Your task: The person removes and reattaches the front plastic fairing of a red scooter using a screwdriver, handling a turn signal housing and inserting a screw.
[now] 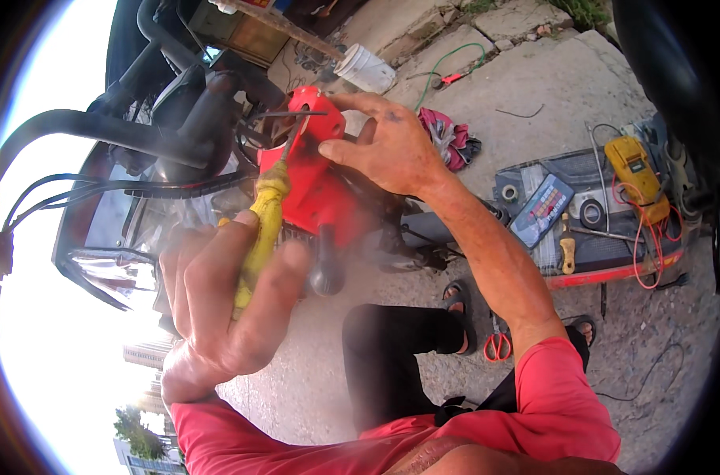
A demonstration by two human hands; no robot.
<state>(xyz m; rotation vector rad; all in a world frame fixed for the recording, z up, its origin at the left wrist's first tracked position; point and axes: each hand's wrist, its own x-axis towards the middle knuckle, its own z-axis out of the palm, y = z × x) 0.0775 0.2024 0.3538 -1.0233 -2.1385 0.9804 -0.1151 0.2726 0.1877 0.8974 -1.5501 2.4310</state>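
Note:
My left hand point(221, 297) is closed around the yellow handle of a screwdriver point(270, 207). The metal shaft points up and away, its tip end against the upper part of a red plastic housing point(322, 198). My right hand point(396, 146) grips the far right end of that housing, thumb on the near face and fingers around the far side. A thin dark rod point(293, 114) crosses the housing near the shaft. Beneath the red part hangs a black rounded grip or knob point(325, 265). Haze blurs the lower part of the housing.
Black handlebars point(114, 131) and cables point(138, 187) stand at the left. To the right, a dark platform point(546, 257) holds a yellow multimeter point(637, 178), a phone point(542, 210), black tape point(592, 213) and a wooden-handled tool point(567, 245). Red-handled scissors point(497, 346) lie by my feet; a white bucket point(365, 69) is farther off.

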